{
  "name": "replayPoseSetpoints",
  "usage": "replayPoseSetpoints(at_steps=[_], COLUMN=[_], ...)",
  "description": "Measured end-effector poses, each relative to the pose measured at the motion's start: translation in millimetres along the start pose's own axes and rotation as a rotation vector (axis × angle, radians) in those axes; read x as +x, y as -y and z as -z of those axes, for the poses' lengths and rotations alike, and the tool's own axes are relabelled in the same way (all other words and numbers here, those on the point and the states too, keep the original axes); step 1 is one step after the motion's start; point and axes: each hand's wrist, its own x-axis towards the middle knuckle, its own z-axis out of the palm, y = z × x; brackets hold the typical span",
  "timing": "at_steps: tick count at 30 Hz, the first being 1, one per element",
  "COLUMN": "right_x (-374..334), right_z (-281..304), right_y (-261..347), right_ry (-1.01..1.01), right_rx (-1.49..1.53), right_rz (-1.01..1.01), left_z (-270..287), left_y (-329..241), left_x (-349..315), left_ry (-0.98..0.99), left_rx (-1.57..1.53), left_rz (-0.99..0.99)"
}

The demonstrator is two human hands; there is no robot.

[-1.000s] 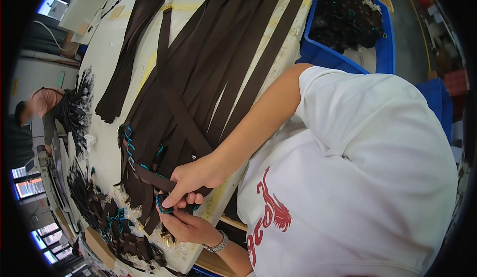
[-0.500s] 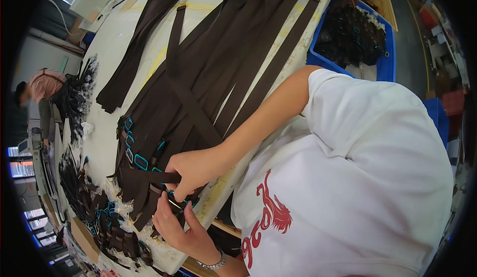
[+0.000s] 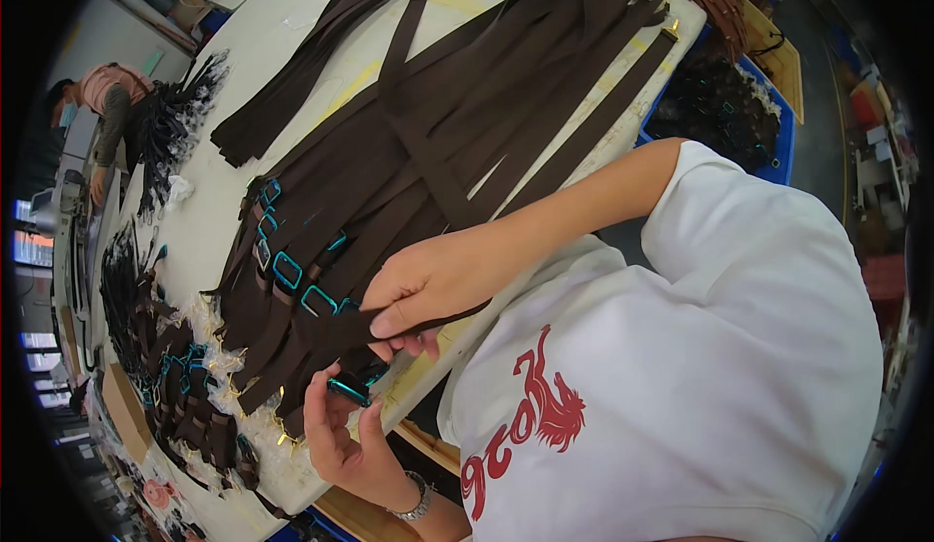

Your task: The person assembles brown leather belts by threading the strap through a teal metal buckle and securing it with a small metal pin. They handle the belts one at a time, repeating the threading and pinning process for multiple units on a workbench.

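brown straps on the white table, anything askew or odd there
Yes, one brown strap looks askew: it slants across the other straps, which mostly run lengthwise side by side.

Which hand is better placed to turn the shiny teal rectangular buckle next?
Probably the left hand: it pinches the teal buckle, while the right hand holds a flat, dark brown, fabric-like strap.

A head-worn fisheye looks down from near at the hands [image 3: 443, 274] and table [image 3: 277, 70].
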Motion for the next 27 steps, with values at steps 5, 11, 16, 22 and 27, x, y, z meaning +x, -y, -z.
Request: replayPoseSetpoints(at_steps=[5,11,16,22,27], right_x=[-5.6,3.8,-2.9,-8.3,-9.4], right_z=[-8.6,-27.1,-21.4,-33.3,-35.8], right_y=[-2.3,-21.8,-12.1,-18.8,-26.7], right_ry=[0.201,0.030,0.105,0.068,0.067], right_rx=[0.258,0.301,0.254,0.365,0.333], right_rz=[-0.198,-0.097,-0.206,-0.239,-0.212], left_z=[3.5,-2.2,-1.3,-14.8,-8.4], left_y=[-5.3,-4.2,1.8,-9.1,-14.0], left_x=[-7.1,-9.6,-13.3,-15.1,-15.3], left_ry=[0.039,0.104,0.114,0.080,0.199], left_rx=[-0.068,-0.042,0.019,-0.107,-0.104], left_rz=[0.075,0.073,0.012,0.139,0.216])
